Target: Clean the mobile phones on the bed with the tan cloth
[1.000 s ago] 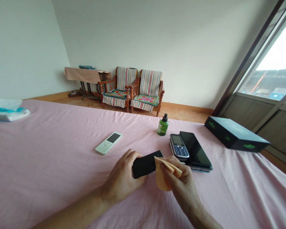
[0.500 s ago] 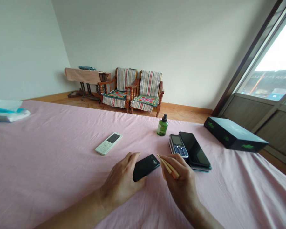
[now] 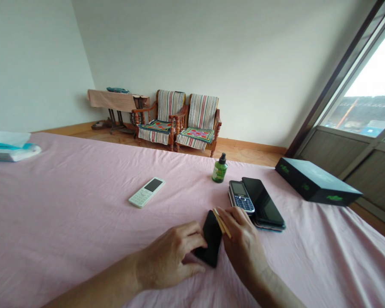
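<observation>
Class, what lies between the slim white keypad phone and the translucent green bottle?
Only bare, wrinkled pink cloth shows there, in the head view.

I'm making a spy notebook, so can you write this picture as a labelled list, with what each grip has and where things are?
Left grip: touching the black phone
Right grip: folded tan cloth, by the black phone
White keypad phone: apart, to the left
Dark keypad phone: right side, beside a large dark screen
Green bottle: upright, beyond the phones
Black box: far right
Surface: pink sheet
</observation>
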Available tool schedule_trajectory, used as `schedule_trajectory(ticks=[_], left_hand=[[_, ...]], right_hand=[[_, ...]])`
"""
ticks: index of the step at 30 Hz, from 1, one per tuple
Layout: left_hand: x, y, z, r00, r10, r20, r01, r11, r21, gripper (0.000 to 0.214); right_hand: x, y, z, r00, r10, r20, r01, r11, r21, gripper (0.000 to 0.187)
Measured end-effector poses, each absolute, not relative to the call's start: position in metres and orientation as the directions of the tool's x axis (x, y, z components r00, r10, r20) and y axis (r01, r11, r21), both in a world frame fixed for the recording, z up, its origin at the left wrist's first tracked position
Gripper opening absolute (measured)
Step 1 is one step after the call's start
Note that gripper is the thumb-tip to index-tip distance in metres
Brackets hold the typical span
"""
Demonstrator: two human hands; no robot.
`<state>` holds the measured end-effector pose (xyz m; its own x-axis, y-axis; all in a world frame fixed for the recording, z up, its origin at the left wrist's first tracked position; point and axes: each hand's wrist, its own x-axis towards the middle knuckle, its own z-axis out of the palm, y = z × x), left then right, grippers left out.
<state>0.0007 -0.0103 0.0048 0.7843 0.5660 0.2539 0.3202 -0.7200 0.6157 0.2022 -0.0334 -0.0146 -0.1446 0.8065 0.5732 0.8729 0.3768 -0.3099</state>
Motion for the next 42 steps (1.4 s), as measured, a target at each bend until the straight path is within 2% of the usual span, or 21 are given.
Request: schedule_trajectory(ticks=[4, 7, 14, 19, 25, 29, 33, 38, 42], left_hand=[[0.002, -0.010, 0.003, 0.780, 0.571, 0.257, 0.334, -0.727, 0.600, 0.023], [0.003, -0.012, 0.002, 0.772, 0.583, 0.254, 0.352, -0.725, 0.593, 0.022], [0.007, -0.013, 0.001, 0.794, 0.556, 0.245, 0.326, -0.731, 0.600, 0.017], [0.007, -0.013, 0.002, 0.791, 0.566, 0.232, 0.337, -0.720, 0.607, 0.020], [0.006, -0.013, 0.000, 0.802, 0.543, 0.248, 0.341, -0.758, 0.556, 0.013], [0.005, -0.015, 0.001, 0.819, 0.532, 0.217, 0.349, -0.760, 0.548, 0.011], [0.004, -0.016, 0.007, 0.803, 0.564, 0.191, 0.396, -0.745, 0.536, 0.017], [0.003, -0.016, 0.012, 0.774, 0.585, 0.243, 0.385, -0.739, 0.553, 0.034], [0.003, -0.016, 0.012, 0.770, 0.590, 0.243, 0.388, -0.735, 0.556, 0.037]], right_hand=[[0.198, -0.034, -0.015, -0.172, 0.866, 0.469, 0.916, 0.316, -0.247, 0.027], [0.196, -0.035, -0.015, -0.163, 0.904, 0.395, 0.924, 0.280, -0.260, 0.026], [0.190, -0.043, -0.016, -0.182, 0.932, 0.314, 0.820, 0.320, -0.474, 0.025], [0.186, -0.047, -0.012, -0.153, 0.961, 0.232, 0.739, 0.267, -0.618, 0.025], [0.182, -0.044, -0.014, -0.053, 0.934, 0.352, 0.672, 0.294, -0.679, 0.025], [0.176, -0.046, -0.016, -0.108, 0.924, 0.367, 0.614, 0.352, -0.706, 0.026], [0.181, -0.044, -0.015, -0.102, 0.906, 0.411, 0.650, 0.373, -0.662, 0.025], [0.194, -0.035, -0.015, -0.077, 0.811, 0.580, 0.787, 0.406, -0.464, 0.031], [0.193, -0.027, -0.017, -0.135, 0.844, 0.519, 0.817, 0.391, -0.423, 0.024]])
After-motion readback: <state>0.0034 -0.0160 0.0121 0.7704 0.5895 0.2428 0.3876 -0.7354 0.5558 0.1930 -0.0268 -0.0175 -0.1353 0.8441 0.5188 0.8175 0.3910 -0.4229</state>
